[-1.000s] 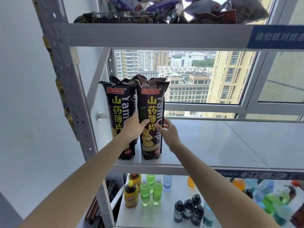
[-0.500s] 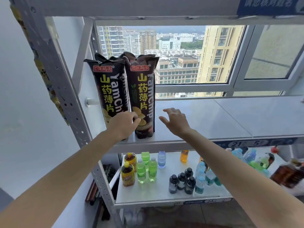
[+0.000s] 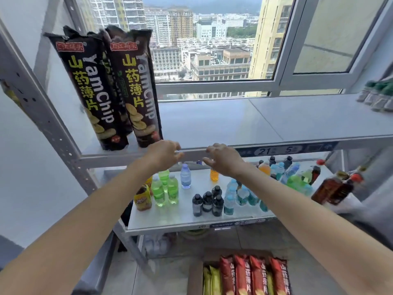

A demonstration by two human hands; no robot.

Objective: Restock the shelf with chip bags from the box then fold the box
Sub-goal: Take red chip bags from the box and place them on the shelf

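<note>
I am wearing nothing on my arms: both forearms are showing bare, with no sleeve edge coming into view. My left hand (image 3: 163, 153), lying toward nine o'clock, is carrying no ring, watch or glove. My right hand (image 3: 223, 159), toward three o'clock, is likewise showing bare fingers and a bare wrist.

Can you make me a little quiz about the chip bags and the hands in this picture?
1. True or false: the left hand and the right hand each hold a bag.
2. Where do the black yam chip bags stand? A) at the left end of the shelf B) among the drink bottles C) in the box
3. Fill in: the bags left in the box are mostly ____ and yellow-green.

Key: 1 false, both are empty. 2 A. 3 red.
</note>
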